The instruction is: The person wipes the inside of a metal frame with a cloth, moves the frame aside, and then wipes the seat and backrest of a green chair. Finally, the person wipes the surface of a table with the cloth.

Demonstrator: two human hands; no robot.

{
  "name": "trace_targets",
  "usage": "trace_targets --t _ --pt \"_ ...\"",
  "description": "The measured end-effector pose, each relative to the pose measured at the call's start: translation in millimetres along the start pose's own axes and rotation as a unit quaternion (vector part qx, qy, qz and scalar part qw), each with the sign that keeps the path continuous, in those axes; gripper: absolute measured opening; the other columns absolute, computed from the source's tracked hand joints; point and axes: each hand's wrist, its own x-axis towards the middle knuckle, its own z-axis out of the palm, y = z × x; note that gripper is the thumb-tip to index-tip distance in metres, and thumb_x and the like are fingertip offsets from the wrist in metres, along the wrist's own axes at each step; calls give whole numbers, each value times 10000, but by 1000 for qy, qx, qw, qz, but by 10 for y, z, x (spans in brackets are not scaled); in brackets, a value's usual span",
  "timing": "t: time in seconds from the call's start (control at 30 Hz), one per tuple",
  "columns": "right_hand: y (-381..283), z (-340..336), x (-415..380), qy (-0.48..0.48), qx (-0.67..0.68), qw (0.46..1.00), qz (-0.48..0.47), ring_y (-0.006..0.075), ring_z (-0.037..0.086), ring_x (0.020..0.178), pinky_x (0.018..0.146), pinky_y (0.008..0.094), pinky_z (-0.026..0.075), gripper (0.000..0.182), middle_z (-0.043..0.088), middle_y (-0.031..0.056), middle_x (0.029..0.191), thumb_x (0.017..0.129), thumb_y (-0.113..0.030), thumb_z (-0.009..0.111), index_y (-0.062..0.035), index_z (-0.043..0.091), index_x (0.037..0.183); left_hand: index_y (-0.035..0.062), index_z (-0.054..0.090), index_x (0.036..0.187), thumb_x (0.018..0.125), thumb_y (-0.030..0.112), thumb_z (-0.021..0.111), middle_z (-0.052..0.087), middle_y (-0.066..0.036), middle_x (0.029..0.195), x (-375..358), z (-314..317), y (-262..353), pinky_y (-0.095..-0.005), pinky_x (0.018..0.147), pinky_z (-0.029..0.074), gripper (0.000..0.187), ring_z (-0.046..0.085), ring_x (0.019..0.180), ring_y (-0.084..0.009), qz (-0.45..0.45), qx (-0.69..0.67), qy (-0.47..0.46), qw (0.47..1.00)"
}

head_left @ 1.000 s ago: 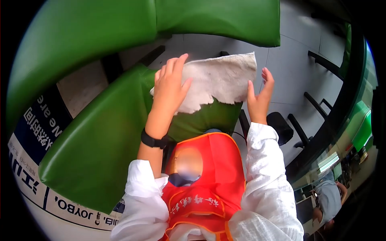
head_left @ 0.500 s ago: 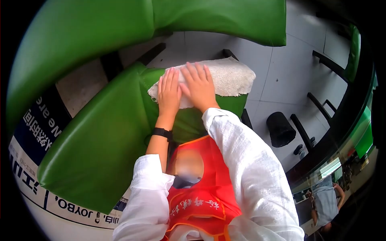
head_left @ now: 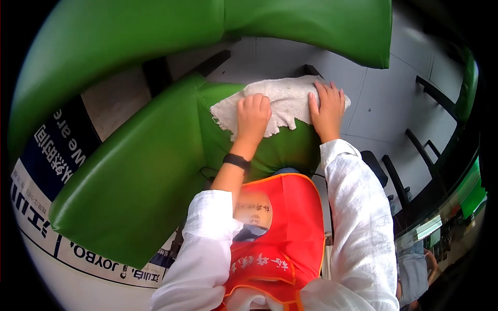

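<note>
A worn, off-white cloth (head_left: pixel 290 98) with a ragged front edge lies across the far end of a green padded seat (head_left: pixel 293 147). My left hand (head_left: pixel 253 118) has its fingers curled into the cloth near its left part, bunching it up. Toward the cloth's right end, my right hand (head_left: pixel 328 113) rests with fingers stretched and slightly apart. Wrinkles run through the cloth between the two hands. The underside of the cloth is hidden.
A green backrest (head_left: pixel 140 171) adjoins the seat on the left, and another green padded bench (head_left: pixel 306 26) curves across the top. Black legs (head_left: pixel 397 179) stand on the tiled floor at right. A dark bin (head_left: pixel 374 168) is partly behind my right sleeve. Another person (head_left: pixel 415 274) appears at lower right.
My hands were side by side, flat on the cloth; now they are apart. The right one has moved right, and the left has curled its fingers into the cloth. The view has shifted slightly.
</note>
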Motion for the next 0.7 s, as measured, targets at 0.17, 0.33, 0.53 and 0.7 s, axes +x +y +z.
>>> trace_targets --t 0.17,0.33,0.53,0.7 --pt "-608 148 -29 -41 41 995 -82 284 384 1205 1045 451 211 419 500 96 1204 809 -328 556 -160 525 1191 55 460 826 716 58 599 483 -104 816 -119 10 -599 -369 690 427 177 502 765 -269 70 65 17 995" --pt "-1452 670 70 -109 134 964 -204 255 357 1242 1070 434 194 416 454 64 1291 787 -271 564 -206 531 1196 49 431 1134 773 48 565 516 -149 966 -770 -370 -1159 -425 603 486 385 567 799 -354 -110 116 -23 987" --pt "-1716 679 -386 -189 160 934 -256 205 243 1315 1092 401 154 425 351 27 1385 799 -224 524 -137 523 1215 56 231 1365 851 136 480 499 -165 983 -1454 -192 -501 -421 560 500 576 589 743 -369 -318 32 -168 933" --pt "-1375 669 -1342 -277 50 901 -331 153 244 1317 1093 363 173 459 281 4 1430 854 -200 425 -139 412 1308 60 86 1408 802 100 529 490 -171 914 -2387 -203 -261 -397 534 502 751 605 667 -335 -303 55 -320 896"
